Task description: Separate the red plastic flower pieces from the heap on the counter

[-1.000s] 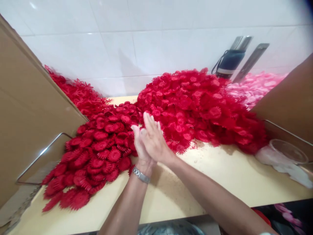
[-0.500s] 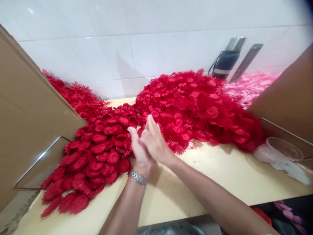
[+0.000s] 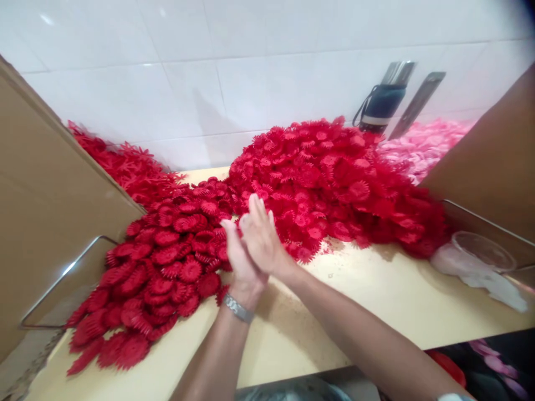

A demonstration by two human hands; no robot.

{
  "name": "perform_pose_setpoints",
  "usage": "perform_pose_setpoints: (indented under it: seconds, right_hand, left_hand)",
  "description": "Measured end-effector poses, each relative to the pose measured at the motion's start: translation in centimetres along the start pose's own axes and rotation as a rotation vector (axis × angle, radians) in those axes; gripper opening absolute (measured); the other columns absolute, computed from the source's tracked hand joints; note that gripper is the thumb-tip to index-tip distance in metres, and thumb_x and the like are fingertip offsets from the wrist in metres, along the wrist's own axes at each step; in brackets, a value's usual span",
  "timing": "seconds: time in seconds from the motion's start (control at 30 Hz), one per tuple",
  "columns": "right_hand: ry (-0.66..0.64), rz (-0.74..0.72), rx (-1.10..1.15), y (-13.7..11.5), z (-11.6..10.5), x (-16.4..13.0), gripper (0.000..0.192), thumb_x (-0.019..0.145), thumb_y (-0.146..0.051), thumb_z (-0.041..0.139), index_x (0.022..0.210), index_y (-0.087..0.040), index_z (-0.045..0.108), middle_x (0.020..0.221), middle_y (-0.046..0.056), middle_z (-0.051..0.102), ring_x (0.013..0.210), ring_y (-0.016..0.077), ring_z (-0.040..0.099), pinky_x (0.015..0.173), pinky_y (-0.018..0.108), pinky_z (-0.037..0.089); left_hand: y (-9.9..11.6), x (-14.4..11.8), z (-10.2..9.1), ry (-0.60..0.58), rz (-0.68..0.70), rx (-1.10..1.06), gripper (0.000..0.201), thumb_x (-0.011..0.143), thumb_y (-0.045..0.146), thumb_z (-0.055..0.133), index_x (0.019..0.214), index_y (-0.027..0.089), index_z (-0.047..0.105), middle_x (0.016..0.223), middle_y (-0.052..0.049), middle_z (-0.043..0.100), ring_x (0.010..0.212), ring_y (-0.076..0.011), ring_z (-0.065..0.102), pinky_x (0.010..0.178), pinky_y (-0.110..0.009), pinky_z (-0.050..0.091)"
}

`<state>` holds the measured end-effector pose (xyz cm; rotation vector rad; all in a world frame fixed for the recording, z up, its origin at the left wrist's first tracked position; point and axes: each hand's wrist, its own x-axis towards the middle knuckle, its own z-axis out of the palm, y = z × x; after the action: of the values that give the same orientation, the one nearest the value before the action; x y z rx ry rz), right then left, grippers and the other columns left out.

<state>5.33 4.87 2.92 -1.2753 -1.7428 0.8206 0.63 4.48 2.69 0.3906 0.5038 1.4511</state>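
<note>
My left hand (image 3: 239, 257), with a silver watch band (image 3: 238, 307) on its wrist, is pressed palm to palm against my right hand (image 3: 264, 240). The right hand's fingers lie straight and close together, pointing away from me. Whatever may be between the palms is hidden. Both hands are over the middle of the table, at the gap between two heaps. On the left, a heap of red fringed discs, flower-like (image 3: 165, 256), looks compact and thick. Behind and to the right rises a larger, looser heap of red fringed flower pieces (image 3: 317, 178).
Cardboard sheets (image 3: 50, 195) with metal wire frames stand at both sides. A blue flask (image 3: 382, 103) and a grey bar (image 3: 420, 106) stand by the tiled wall, near pink petals (image 3: 422, 147). A clear plastic tub (image 3: 485, 250) lies right on the pale table (image 3: 355, 295).
My hands stay pressed together and slide slightly against each other, the left moving a little rightward. The whole view has shifted slightly. The heaps look the same.
</note>
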Motion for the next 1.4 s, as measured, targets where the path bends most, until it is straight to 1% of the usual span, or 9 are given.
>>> perform_pose_setpoints:
  seconds: [0.13,0.33,0.43,0.57,0.8,1.03,1.23,1.33,1.4]
  right_hand:
    - [0.061,0.041,0.019,1.4,-1.0,2.9,0.072,0.087,-0.061,0.013,0.143,-0.016,0.008,0.150,0.007,0.004,0.137,0.0197,-0.005,0.110,0.049,-0.003]
    - [-0.089,-0.097,-0.024,0.2,0.1,-2.5,0.086,0.082,-0.066,0.005,0.142,-0.005,0.010,0.150,0.010,0.002,0.137,0.0173,-0.006,0.113,0.037,-0.004]
    - [-0.041,-0.051,-0.071,1.0,0.0,-0.4,0.083,0.084,-0.064,0.005,0.142,-0.004,0.010,0.149,0.012,0.007,0.138,0.0182,-0.001,0.112,0.039,-0.003]
    - [0.061,0.016,-0.090,2.4,-1.3,3.4,0.071,0.086,-0.061,0.013,0.143,-0.018,0.014,0.150,0.005,0.010,0.138,0.0202,-0.002,0.110,0.050,-0.002]
    - [-0.063,-0.104,-0.072,0.8,0.1,-1.6,0.074,0.089,-0.056,0.011,0.141,-0.004,0.017,0.149,0.013,0.010,0.138,0.0192,0.002,0.113,0.043,0.005]
    - [0.136,-0.032,-0.126,1.5,-2.0,2.6,0.063,0.090,-0.055,0.015,0.143,-0.021,0.015,0.150,0.003,0.014,0.138,0.0198,0.000,0.110,0.049,0.000]
    - [-0.008,-0.166,-0.133,-0.3,-1.2,-1.6,0.060,0.092,-0.050,0.015,0.141,-0.017,0.024,0.147,0.003,0.024,0.137,0.0172,0.011,0.113,0.037,0.009]
    - [0.121,-0.115,-0.215,0.5,-1.6,-0.2,0.055,0.092,-0.048,0.019,0.140,-0.022,0.024,0.148,0.003,0.023,0.138,0.0205,0.008,0.111,0.049,0.000]
    - [0.192,-0.131,-0.269,1.3,-1.9,1.6,0.053,0.092,-0.047,0.023,0.138,-0.022,0.029,0.146,0.004,0.026,0.138,0.0213,0.007,0.109,0.052,-0.005]
  left_hand:
    - [-1.0,-0.5,0.5,-0.153,-0.024,0.023,0.064,0.078,0.067,0.029,0.110,0.022,0.062,0.130,-0.006,0.053,0.131,-0.0212,0.031,0.104,-0.034,0.031]
    - [-0.7,0.3,-1.7,0.005,-0.039,-0.001,0.058,0.078,0.066,0.032,0.107,0.025,0.062,0.126,-0.004,0.056,0.129,-0.0191,0.035,0.102,-0.034,0.034]
    - [-0.9,0.2,-1.0,-0.022,-0.035,0.000,0.056,0.080,0.063,0.033,0.107,0.024,0.062,0.127,-0.004,0.055,0.129,-0.0195,0.035,0.102,-0.034,0.034]
    - [-1.0,-0.3,0.6,-0.156,-0.101,-0.004,0.063,0.079,0.066,0.029,0.110,0.021,0.061,0.129,-0.007,0.053,0.129,-0.0224,0.034,0.103,-0.037,0.033]
    - [-0.3,0.4,-0.4,0.097,-0.112,-0.025,0.062,0.078,0.066,0.032,0.105,0.019,0.063,0.120,-0.009,0.059,0.123,-0.0225,0.043,0.100,-0.037,0.038]
    - [-0.2,-0.6,2.0,-0.164,-0.130,0.004,0.063,0.079,0.065,0.031,0.115,0.022,0.058,0.128,-0.008,0.053,0.130,-0.0223,0.033,0.105,-0.038,0.030]
    - [0.3,0.0,0.9,0.064,-0.126,0.022,0.057,0.079,0.065,0.032,0.108,0.026,0.061,0.120,-0.005,0.060,0.126,-0.0215,0.040,0.101,-0.038,0.035]
    - [-0.3,-0.5,1.2,-0.039,-0.135,0.009,0.052,0.082,0.060,0.034,0.108,0.025,0.061,0.119,-0.005,0.060,0.120,-0.0221,0.046,0.098,-0.038,0.038]
    - [-0.9,-0.9,1.3,-0.002,-0.152,0.019,0.045,0.085,0.052,0.037,0.107,0.023,0.062,0.114,-0.006,0.064,0.111,-0.0212,0.054,0.093,-0.036,0.043]
